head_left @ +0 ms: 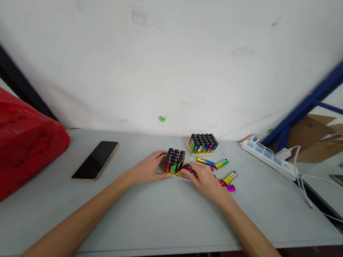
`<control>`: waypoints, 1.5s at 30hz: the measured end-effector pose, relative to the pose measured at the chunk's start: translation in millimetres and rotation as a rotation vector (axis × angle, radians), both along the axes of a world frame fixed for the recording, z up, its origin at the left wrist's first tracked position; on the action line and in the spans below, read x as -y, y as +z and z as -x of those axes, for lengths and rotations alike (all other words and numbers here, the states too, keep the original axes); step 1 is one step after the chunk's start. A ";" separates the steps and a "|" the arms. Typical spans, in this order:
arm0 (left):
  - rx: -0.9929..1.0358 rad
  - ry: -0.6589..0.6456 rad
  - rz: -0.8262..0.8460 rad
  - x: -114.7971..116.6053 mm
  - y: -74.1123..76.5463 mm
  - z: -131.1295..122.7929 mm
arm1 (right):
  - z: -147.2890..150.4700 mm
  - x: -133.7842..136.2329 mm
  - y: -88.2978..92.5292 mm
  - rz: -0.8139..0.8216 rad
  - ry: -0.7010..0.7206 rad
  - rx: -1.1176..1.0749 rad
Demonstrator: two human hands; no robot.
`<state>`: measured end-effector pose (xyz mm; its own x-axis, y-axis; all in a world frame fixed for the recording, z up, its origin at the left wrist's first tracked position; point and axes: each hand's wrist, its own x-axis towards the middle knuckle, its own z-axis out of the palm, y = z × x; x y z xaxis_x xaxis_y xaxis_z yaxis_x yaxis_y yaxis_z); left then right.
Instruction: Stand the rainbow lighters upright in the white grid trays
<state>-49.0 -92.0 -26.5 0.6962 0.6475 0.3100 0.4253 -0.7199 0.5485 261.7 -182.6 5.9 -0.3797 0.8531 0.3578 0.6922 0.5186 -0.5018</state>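
Observation:
Several upright lighters with black tops form a block [173, 162] at the middle of the table. My left hand [150, 168] rests against the left side of this block, its fingers apart and curved around the edge. At the block's right front, my right hand [203, 178] pinches a dark red lighter [187, 168], which leans. Loose shiny lighters lie to the right, among them a yellow one [230, 177], a green one [221, 163] and a magenta one [230, 188]. Behind them stands a fuller block of upright lighters [203, 143] near the wall.
A black-screened phone [96, 160] lies on the grey table [157, 219] at the left, beside a large red bag [17, 143]. On the right are a white power strip [269, 157] with cables, a blue frame [319, 91] and cardboard [310, 138]. A white wall [165, 64] rises behind.

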 end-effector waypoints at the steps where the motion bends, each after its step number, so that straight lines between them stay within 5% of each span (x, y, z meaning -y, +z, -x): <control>1: -0.001 -0.001 -0.002 -0.2 -0.4 -0.2 | 2.0 0.1 -1.1 -0.006 0.020 0.033; 10: -0.014 0.002 -0.014 -3.7 -3.6 2.7 | 2.4 0.4 3.6 -0.060 -0.030 0.162; 18: -0.048 0.007 -0.028 -7.5 -3.5 2.5 | -76.2 -16.4 13.7 -0.139 -0.349 -0.078; 24: -0.047 0.000 -0.017 -6.3 -1.9 2.7 | -118.4 -33.2 3.1 0.038 -0.237 0.105; 32: -0.039 -0.003 -0.016 -2.7 1.6 2.6 | -166.6 -31.1 5.8 0.064 -0.327 0.135; 40: -0.037 0.005 -0.001 -4.0 0.8 3.0 | -170.8 -30.4 6.1 0.171 -0.314 0.038; 45: -0.042 0.005 -0.022 -3.9 -0.2 2.7 | -158.4 -21.7 16.9 0.045 -0.386 -0.163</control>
